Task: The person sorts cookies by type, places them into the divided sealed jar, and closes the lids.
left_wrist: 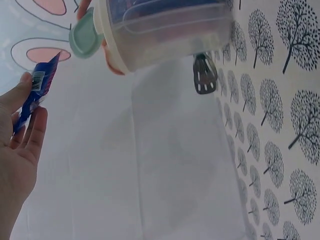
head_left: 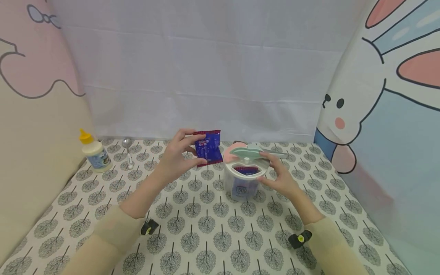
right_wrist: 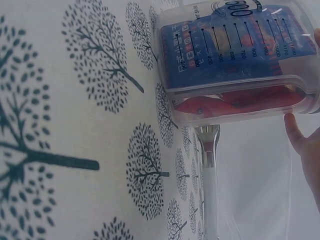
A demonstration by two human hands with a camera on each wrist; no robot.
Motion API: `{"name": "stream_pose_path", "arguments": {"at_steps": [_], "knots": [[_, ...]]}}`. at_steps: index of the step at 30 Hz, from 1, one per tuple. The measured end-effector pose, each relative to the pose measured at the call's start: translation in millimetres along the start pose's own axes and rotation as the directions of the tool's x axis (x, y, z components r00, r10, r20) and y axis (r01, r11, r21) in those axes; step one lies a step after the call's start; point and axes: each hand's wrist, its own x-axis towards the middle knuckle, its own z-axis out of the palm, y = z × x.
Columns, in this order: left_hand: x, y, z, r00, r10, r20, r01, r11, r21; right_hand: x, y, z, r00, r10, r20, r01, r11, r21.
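Note:
Between thumb and fingers, my left hand pinches a blue snack packet with red crimped edges, raised left of a clear plastic food container. That container stands upright on the table, its printed scale facing front. Its green flap is lifted, baring an opening in the white lid; another blue packet shows inside. My right hand holds the container at its right side, fingers at the flap and thumb at the lid's rim. Red packaging also shows through the container wall in the right wrist view.
A slotted spatula lies behind the container, its pale handle reaching right. At the back left stand a squeeze bottle with a yellow cap and a spoon. The tree-patterned cloth meets a white curtain at the back.

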Motion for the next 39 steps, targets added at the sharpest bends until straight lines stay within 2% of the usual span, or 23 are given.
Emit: {"name": "stream_pose_path", "arguments": {"at_steps": [3, 5, 13, 17, 22, 28, 34, 39], "knots": [[4.4, 6.1, 16.9, 0.996, 0.085, -0.012, -0.085, 0.996, -0.030, 0.4, 0, 0, 1.000, 0.000, 0.004, 0.000, 1.000, 0.004], [7.2, 8.3, 28.0, 0.993, 0.115, -0.013, -0.115, 0.992, -0.052, 0.6, 0, 0, 1.000, -0.004, 0.003, 0.004, 1.000, 0.005], [18.0, 13.5, 64.9, 0.986, 0.165, -0.001, -0.164, 0.981, -0.100, 1.5, 0, 0, 1.000, -0.008, -0.002, 0.008, 1.000, 0.010], [21.3, 12.8, 78.7, 0.980, 0.195, 0.032, -0.190, 0.976, -0.103, 1.9, -2, 0, 1.000, 0.000, 0.001, 0.000, 1.000, 0.005], [24.7, 10.9, 87.6, 0.973, 0.219, 0.074, -0.211, 0.972, -0.101, 1.6, -2, 0, 1.000, 0.000, 0.005, 0.000, 1.000, -0.007], [28.9, 10.1, 92.7, 0.969, 0.237, 0.067, -0.230, 0.969, -0.093, 0.7, -1, 1, 1.000, 0.009, -0.012, -0.009, 1.000, -0.015], [20.7, 3.1, 101.6, 0.957, 0.256, 0.135, -0.250, 0.966, -0.061, 0.4, -3, 1, 1.000, 0.009, -0.012, -0.009, 1.000, -0.023], [17.3, -3.9, 103.0, 0.947, 0.286, 0.146, -0.287, 0.958, -0.011, 0.6, -4, 1, 1.000, -0.001, -0.004, 0.001, 1.000, -0.024]]}}
